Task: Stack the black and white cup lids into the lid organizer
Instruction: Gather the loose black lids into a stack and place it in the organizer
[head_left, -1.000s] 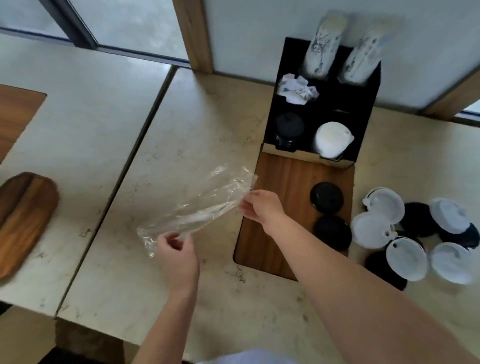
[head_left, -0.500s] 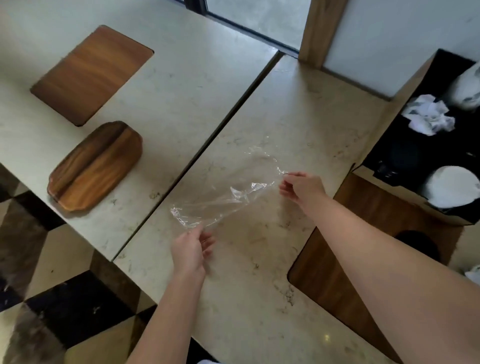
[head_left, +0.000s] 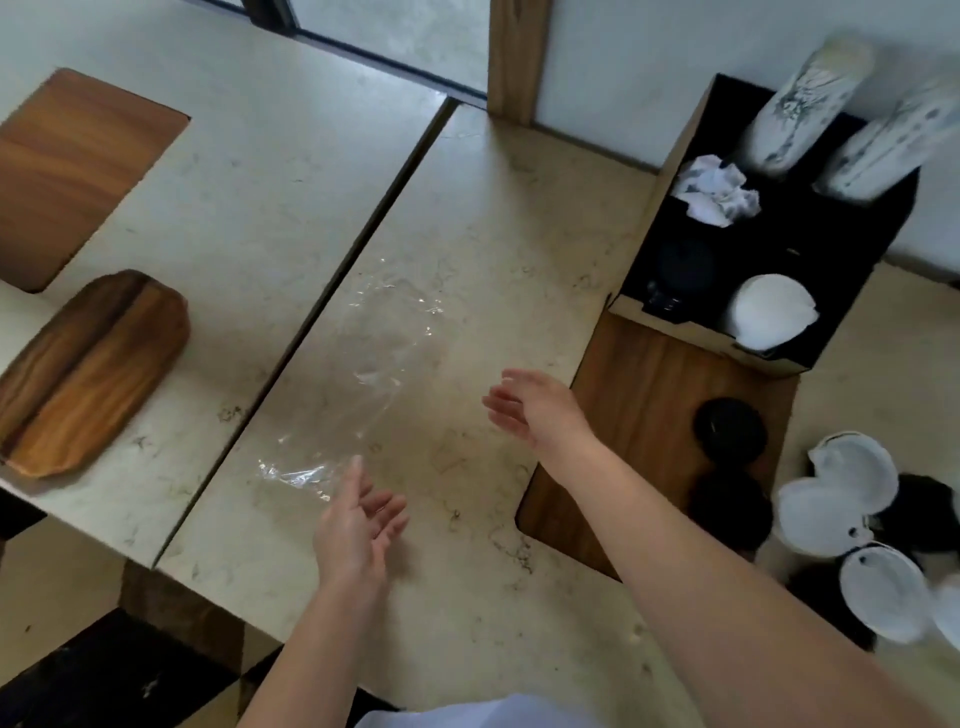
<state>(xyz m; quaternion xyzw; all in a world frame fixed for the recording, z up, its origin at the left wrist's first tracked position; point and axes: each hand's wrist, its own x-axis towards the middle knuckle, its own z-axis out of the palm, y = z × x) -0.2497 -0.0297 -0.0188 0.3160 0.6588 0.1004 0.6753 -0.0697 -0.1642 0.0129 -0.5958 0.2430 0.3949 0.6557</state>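
The black lid organizer (head_left: 670, 171) stands at the back right, with a stack of white lids (head_left: 769, 309) in its front right slot and black lids (head_left: 685, 270) in its front left slot. Loose black lids (head_left: 731, 427) lie on a wooden inlay (head_left: 639, 395) in front of it. White lids (head_left: 852, 478) and more black lids (head_left: 924, 512) are scattered at the right edge. A clear plastic wrapper (head_left: 363, 374) lies flat on the marble top. My left hand (head_left: 356, 535) is open just below it. My right hand (head_left: 530, 408) is open to its right, holding nothing.
Two paper cup stacks (head_left: 800, 104) and a crumpled paper (head_left: 714, 189) sit in the organizer's back slots. A wooden tray (head_left: 88, 369) and another wooden inlay (head_left: 67, 171) are on the left table. A gap (head_left: 353, 249) runs between the two tables.
Both hands have let go of the plastic wrapper, which now lies on the table. The hands have opened and drawn back. The view has swung right, showing the lids again.
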